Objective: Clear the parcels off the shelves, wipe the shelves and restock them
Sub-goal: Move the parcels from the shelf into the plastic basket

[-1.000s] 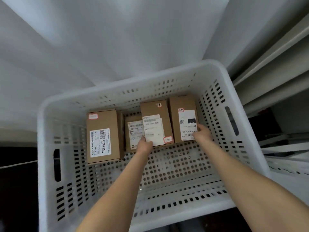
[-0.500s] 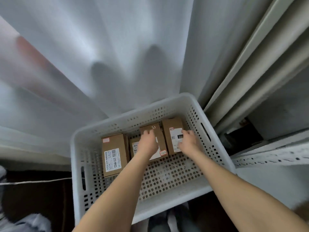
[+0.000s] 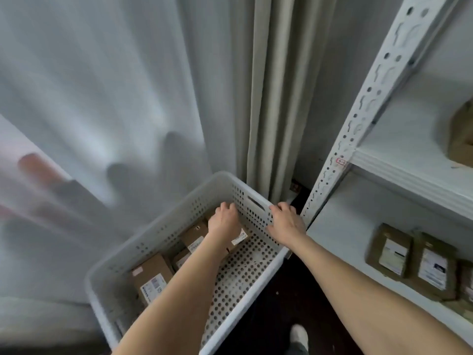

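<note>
A white perforated basket [image 3: 163, 234] stands on the floor and holds several brown cardboard parcels with white labels, one at the near left [image 3: 151, 278] and one in the middle [image 3: 194, 235]. My left hand [image 3: 224, 221] reaches into the basket and curls its fingers round the far end of a parcel [image 3: 239, 238] by the right wall; most of that parcel is hidden under the hand. My right hand [image 3: 286, 221] lies on the basket's right rim beside the handle slot, fingers curled over the edge.
White metal shelving [image 3: 358, 119] stands at the right. Its lower shelf carries several flat brown parcels [image 3: 432, 270], and a blurred box [image 3: 463, 139] sits on the shelf above. Curtains [image 3: 268, 98] hang behind the basket. My shoe [image 3: 298, 334] is on the dark floor.
The view has pulled back and swung right, bringing the shelves in. My right hand left the rightmost parcel and went to the basket's rim. My left hand shifted right inside the basket.
</note>
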{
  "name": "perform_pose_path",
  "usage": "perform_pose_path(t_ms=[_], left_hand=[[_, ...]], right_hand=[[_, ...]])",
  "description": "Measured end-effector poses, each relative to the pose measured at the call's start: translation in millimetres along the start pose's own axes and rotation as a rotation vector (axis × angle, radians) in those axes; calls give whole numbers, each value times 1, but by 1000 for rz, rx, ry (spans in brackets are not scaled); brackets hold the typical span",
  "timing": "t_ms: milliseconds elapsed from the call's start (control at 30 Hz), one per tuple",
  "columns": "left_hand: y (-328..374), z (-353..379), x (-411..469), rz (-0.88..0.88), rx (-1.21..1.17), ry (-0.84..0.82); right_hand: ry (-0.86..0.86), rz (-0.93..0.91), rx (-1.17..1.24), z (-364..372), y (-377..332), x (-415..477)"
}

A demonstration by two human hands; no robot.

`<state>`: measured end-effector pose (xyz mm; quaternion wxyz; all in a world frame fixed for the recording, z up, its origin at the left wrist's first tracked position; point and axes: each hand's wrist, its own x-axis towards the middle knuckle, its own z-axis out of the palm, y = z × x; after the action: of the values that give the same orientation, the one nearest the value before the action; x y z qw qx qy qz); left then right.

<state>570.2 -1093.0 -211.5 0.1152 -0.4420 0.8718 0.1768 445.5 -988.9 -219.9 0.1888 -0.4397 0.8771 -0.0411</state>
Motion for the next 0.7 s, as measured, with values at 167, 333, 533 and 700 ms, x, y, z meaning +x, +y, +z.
perform_pose_path(t_ms=[167, 333, 533, 700], left_hand=[[61, -23, -24, 178, 48, 48], [132, -29, -53, 342, 134, 78], [233, -20, -103, 507, 217, 127], [319, -1, -162, 613, 269, 156]], right_hand=[[128, 119, 29, -43, 44, -55], [212, 212, 25, -74, 97, -108], [295, 340, 10, -107, 176, -188], [358, 416, 30, -124, 244, -265]])
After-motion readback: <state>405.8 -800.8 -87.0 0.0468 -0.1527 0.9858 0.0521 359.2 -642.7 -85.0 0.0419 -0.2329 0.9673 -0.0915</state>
